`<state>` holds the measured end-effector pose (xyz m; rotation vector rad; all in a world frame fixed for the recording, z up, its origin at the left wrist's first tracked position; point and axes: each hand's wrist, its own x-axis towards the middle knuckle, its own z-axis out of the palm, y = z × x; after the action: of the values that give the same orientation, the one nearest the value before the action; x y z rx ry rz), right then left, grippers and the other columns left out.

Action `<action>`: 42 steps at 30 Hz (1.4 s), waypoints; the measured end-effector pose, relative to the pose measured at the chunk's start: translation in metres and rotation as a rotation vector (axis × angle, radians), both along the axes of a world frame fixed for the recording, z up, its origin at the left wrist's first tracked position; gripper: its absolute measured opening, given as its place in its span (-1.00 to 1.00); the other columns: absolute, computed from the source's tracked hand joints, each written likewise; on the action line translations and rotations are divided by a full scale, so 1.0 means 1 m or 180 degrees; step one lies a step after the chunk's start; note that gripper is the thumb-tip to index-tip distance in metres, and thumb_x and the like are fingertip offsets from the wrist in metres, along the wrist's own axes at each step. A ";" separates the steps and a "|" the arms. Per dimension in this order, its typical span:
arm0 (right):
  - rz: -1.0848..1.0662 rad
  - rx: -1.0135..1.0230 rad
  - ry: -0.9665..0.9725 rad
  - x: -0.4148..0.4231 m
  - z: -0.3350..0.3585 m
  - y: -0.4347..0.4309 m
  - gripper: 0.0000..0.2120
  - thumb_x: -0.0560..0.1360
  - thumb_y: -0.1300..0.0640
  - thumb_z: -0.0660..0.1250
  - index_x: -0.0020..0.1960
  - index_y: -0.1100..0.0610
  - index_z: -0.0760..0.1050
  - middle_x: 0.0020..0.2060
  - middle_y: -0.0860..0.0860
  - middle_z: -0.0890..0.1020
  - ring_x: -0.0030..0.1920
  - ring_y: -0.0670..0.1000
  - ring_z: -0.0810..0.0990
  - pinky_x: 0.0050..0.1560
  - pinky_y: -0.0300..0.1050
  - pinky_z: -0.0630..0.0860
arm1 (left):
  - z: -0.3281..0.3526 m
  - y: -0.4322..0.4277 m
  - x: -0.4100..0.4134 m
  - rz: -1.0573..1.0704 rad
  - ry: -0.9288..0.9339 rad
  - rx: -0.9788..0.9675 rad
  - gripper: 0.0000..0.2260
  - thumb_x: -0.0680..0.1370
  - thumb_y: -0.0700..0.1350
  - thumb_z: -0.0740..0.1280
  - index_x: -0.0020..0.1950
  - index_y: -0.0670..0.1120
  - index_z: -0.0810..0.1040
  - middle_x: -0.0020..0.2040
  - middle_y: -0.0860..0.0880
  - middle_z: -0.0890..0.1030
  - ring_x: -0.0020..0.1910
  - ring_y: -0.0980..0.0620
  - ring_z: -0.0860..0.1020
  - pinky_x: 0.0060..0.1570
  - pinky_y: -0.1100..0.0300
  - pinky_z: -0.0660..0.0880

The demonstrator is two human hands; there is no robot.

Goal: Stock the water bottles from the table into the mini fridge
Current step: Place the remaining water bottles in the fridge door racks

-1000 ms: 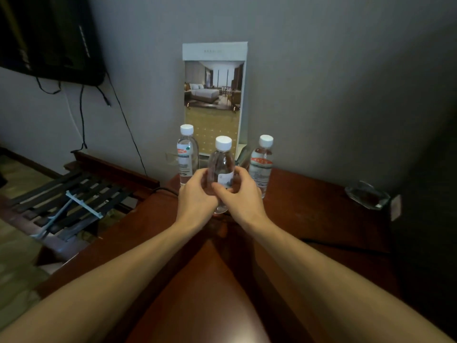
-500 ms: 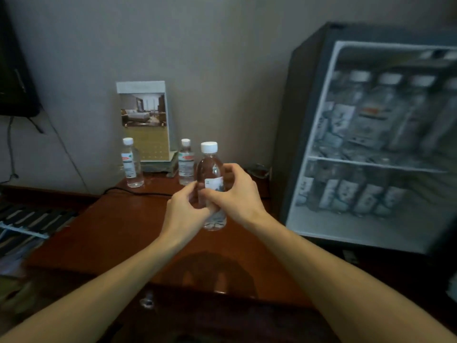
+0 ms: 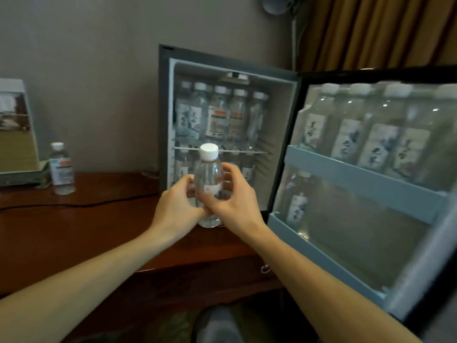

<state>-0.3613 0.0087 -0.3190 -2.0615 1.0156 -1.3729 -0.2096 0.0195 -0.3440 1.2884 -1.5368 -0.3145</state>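
My left hand (image 3: pixel 176 206) and right hand (image 3: pixel 235 201) both grip the water bottle (image 3: pixel 208 169), hiding its midsection; its label is unreadable. The bottle is upright, long axis vertical, white cap up, directly in front of the open mini fridge (image 3: pixel 163 107), partly blocking the lower shelf.

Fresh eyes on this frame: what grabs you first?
Dead centre, the left hand and right hand both grip one clear water bottle, upright in front of the open mini fridge. The fridge shelves and the upper door rack on the right are packed with bottles. One spare bottle stands on the wooden table at far left.
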 end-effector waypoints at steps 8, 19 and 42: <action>-0.0715 -0.0247 -0.0058 -0.110 -0.002 0.017 -0.42 0.47 0.11 0.57 0.41 -0.06 0.41 0.16 -0.20 0.65 0.15 -0.24 0.62 0.17 -0.22 0.59 | 0.003 -0.023 -0.115 -0.0657 0.0053 -0.0060 -0.48 0.32 0.17 0.61 0.20 0.15 0.52 0.06 0.20 0.70 0.09 0.22 0.64 0.12 0.03 0.61; -0.1325 -0.0014 0.0174 -0.184 -0.015 0.022 -0.40 0.48 0.11 0.55 0.45 -0.09 0.44 0.18 -0.21 0.65 0.17 -0.24 0.60 0.14 -0.34 0.53 | -0.018 -0.034 -0.198 -0.1134 0.0242 0.0090 -0.58 0.33 0.00 0.61 0.14 0.08 0.59 -0.05 0.16 0.70 -0.06 0.26 0.64 -0.05 0.17 0.60; -0.1962 0.0812 0.0276 -0.196 -0.031 0.000 -0.80 0.50 -0.01 0.52 0.06 -0.03 0.57 -0.14 -0.09 0.70 -0.18 -0.15 0.68 -0.30 -0.28 0.56 | -0.043 -0.052 -0.218 -0.0812 -0.0187 -0.0094 -0.51 0.43 0.09 0.54 0.29 0.06 0.48 0.11 0.10 0.61 0.06 0.07 0.61 -0.01 0.12 0.57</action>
<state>-0.5574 0.0082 -0.3501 -1.6951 1.8655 -1.3333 -0.4279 -0.0330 -0.3870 1.0874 -1.7531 -0.4176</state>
